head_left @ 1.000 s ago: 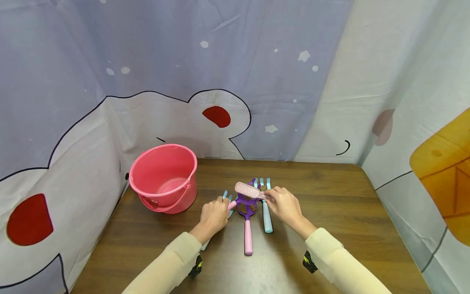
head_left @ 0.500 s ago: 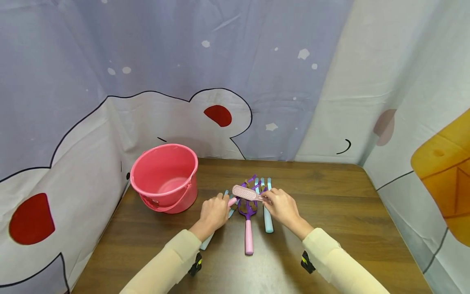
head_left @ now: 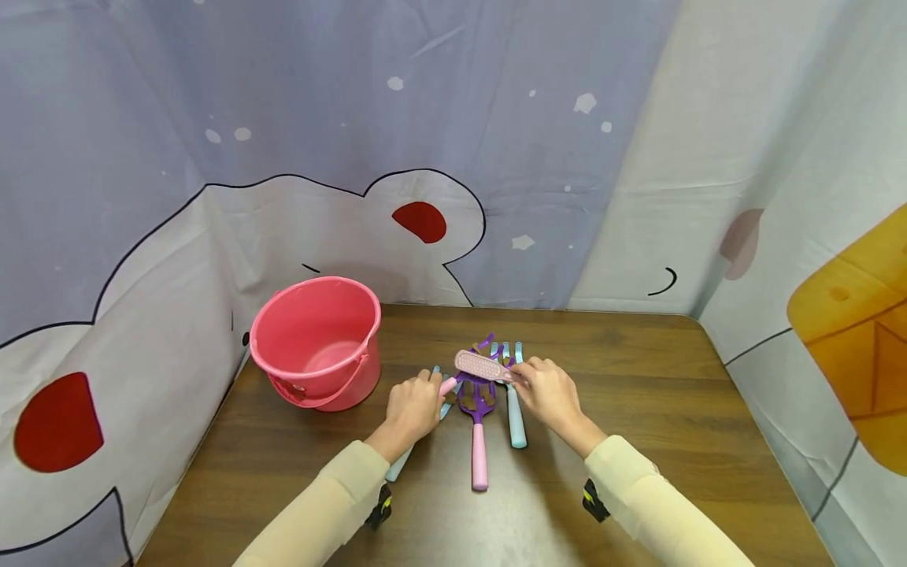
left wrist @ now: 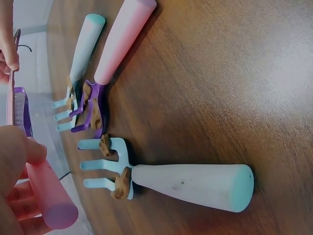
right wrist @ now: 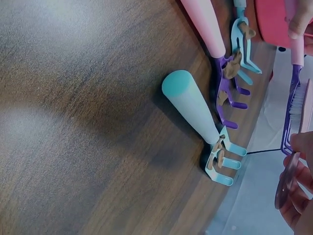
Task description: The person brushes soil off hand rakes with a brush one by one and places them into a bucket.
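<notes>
My left hand [head_left: 413, 407] grips the pink handle [left wrist: 51, 196] of a toy garden fork with a purple head [right wrist: 289, 112], raised above the table. In my right hand [head_left: 551, 394] is a pale pink brush [head_left: 479, 365], pinched by its handle; its white bristles [right wrist: 295, 106] face the fork's head and appear to touch it. Below lie a second purple garden fork with a pink handle [head_left: 479, 457] and two light blue ones, one at the right [head_left: 516, 421] and another at the left [left wrist: 190, 183], partly hidden by my left hand in the head view. Brown lumps [left wrist: 121, 183] cling to these three forks.
A pink bucket [head_left: 315, 335] stands at the table's back left, with its handle folded down at the front. The wooden table [head_left: 638, 409] meets a printed curtain [head_left: 538, 142] at the back and sides.
The brush has slid a little to the left across the fork's purple head, then back to the right. My left hand keeps its hold in nearly the same place.
</notes>
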Tool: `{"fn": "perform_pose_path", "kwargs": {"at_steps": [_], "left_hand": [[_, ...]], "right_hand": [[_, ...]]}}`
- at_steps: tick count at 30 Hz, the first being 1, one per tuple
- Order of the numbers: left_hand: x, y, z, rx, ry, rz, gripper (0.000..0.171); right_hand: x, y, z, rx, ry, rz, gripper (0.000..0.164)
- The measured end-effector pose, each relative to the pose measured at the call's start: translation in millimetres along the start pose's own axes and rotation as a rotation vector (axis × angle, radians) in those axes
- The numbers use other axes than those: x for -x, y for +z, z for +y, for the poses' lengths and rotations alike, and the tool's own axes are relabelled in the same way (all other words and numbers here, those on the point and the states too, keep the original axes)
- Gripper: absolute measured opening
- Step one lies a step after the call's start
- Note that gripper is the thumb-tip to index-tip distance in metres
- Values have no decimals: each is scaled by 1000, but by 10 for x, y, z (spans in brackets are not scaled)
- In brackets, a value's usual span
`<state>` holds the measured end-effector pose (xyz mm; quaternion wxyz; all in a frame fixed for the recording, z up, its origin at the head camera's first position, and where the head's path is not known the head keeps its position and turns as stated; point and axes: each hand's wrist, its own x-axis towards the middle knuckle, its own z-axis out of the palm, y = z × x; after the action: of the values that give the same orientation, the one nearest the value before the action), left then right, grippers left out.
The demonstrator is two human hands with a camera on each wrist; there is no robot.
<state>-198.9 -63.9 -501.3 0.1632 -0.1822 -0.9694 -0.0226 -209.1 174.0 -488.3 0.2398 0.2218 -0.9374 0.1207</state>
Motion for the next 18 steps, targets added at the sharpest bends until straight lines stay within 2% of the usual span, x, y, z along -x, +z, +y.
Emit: {"fn": "perform_pose_path", "kwargs": {"at_steps": [4, 13, 18], "left_hand": [[-2, -7, 13, 12, -2, 24, 35], [-4, -12, -12, 10, -19, -14, 43], [-12, -9, -27, 5, -13, -2, 38]], "right_hand": [[7, 1, 19, 0, 10, 16, 20], [7, 5, 56, 16, -3, 68, 17], [0, -7, 59, 25, -4, 84, 18]]}}
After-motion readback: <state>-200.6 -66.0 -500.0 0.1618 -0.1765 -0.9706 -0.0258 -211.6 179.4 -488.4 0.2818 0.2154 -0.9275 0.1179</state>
